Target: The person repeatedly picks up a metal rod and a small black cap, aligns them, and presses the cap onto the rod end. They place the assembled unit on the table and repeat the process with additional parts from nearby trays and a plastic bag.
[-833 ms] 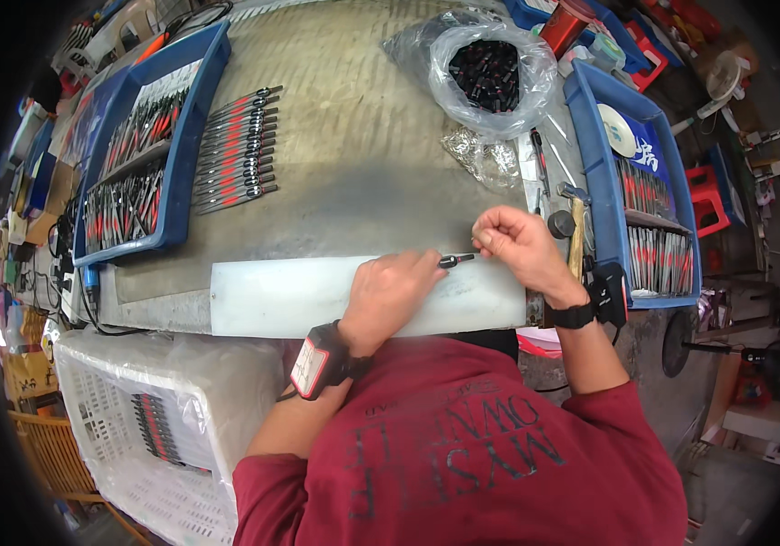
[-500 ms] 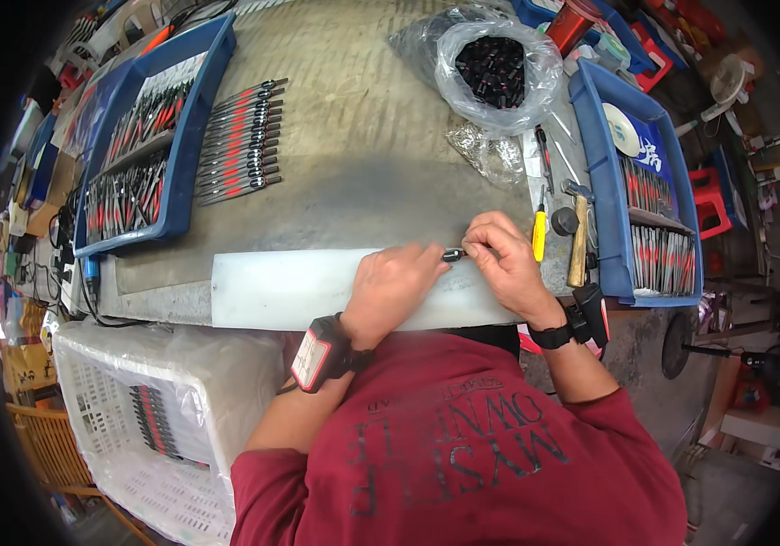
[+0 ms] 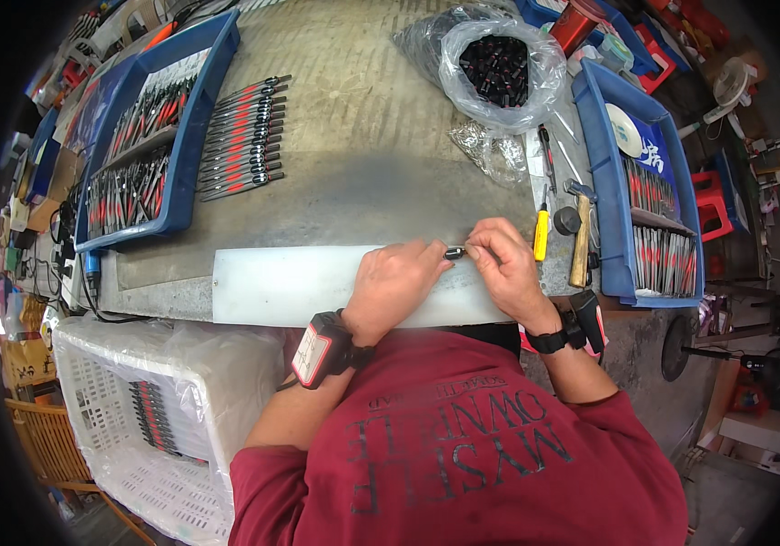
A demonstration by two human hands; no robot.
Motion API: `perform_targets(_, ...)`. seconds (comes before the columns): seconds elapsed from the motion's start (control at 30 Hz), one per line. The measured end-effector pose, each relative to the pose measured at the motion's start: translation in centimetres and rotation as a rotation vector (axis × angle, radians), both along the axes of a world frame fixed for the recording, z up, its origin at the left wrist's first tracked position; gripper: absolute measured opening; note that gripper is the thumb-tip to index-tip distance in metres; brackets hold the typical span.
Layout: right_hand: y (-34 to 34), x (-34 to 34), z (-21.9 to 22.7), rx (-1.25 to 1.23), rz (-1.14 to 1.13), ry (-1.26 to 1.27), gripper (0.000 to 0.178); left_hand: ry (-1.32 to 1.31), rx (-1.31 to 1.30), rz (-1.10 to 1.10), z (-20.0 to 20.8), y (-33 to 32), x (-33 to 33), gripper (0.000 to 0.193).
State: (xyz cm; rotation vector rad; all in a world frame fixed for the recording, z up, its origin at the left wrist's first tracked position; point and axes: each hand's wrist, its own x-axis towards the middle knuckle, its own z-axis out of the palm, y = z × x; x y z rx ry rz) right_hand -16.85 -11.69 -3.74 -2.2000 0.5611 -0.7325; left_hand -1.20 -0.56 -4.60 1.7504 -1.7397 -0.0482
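Observation:
Over a translucent white board at the table's near edge, both my hands meet at a slim black tool with a light-coloured tip. My left hand is closed around its body, hiding most of it. From the other side, my right hand pinches at the tip with thumb and forefinger; anything smaller between those fingertips is hidden. Beyond the board lies a row of several red-and-black pen-like tools, side by side. An open clear bag of small black parts stands at the far right.
Blue divided trays of similar tools stand left and right. Near my right hand lie a yellow-handled screwdriver, a wooden-handled hammer and a crumpled clear bag. A plastic-lined white crate sits below the table's left edge.
Both hands keep nearly the same place on the black tool. My left hand is sharper now, where it was motion-blurred before. The whole view has shifted very slightly.

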Motion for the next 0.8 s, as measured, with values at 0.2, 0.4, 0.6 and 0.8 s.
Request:
perform_targets(0.2, 0.11, -0.11, 0.41, -0.055, 0.007, 0.038, 0.005, -0.013, -0.008, -0.001, 0.09, -0.02, -0.04, 0.020)
perform_targets(0.4, 0.38, -0.22, 0.74, -0.075, 0.007, 0.050, 0.005, -0.014, -0.027, 0.002, 0.13, -0.01, -0.07, 0.020)
perform_targets(0.6, 0.64, -0.11, 0.74, -0.219, -0.009, 0.116, 0.005, -0.032, -0.024, 0.002, 0.13, 0.02, -0.15, 0.020)
perform_targets(0.8, 0.92, 0.25, 0.86, -0.319, -0.031, 0.136, 0.005, -0.062, -0.026, 0.004, 0.09, 0.01, -0.23, 0.020)
